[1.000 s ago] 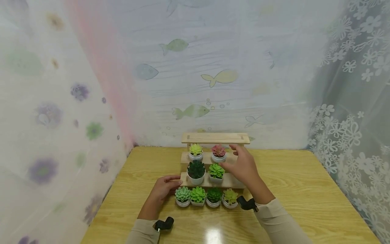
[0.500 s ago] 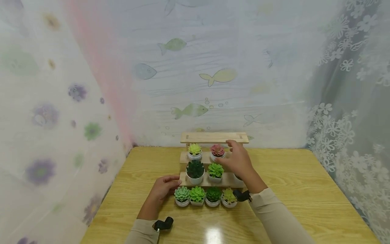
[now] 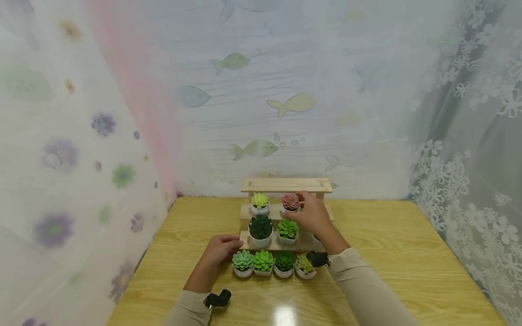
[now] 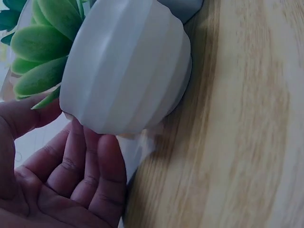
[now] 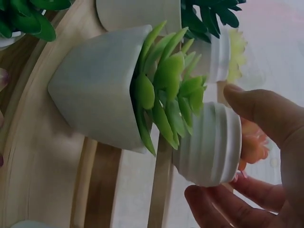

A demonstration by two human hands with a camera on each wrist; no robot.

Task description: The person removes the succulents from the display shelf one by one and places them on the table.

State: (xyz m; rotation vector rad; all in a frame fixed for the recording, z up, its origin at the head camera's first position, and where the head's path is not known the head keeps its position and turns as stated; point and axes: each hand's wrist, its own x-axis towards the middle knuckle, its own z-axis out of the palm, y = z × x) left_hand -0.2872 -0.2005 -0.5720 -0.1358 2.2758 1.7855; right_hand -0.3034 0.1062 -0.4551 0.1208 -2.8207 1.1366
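**Right hand (image 3: 313, 217) shifts left, onto the round white ribbed pot (image 5: 206, 145) with the pink-red succulent (image 3: 290, 201)**

Its thumb and fingers curl round the pot, which seems held, on the middle shelf (image 3: 275, 211) of the pale wooden stand (image 3: 287, 184). The left hand (image 3: 219, 250) stays at the lower shelf's (image 3: 306, 241) left end; its grip is hidden.

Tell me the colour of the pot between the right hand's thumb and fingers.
White; the ridged pot shows best in the right wrist view.

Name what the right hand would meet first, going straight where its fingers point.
The white pot of the pink succulent, between thumb and fingers of the right hand; beyond it, probably the yellow succulent to its left, though depth is unclear.
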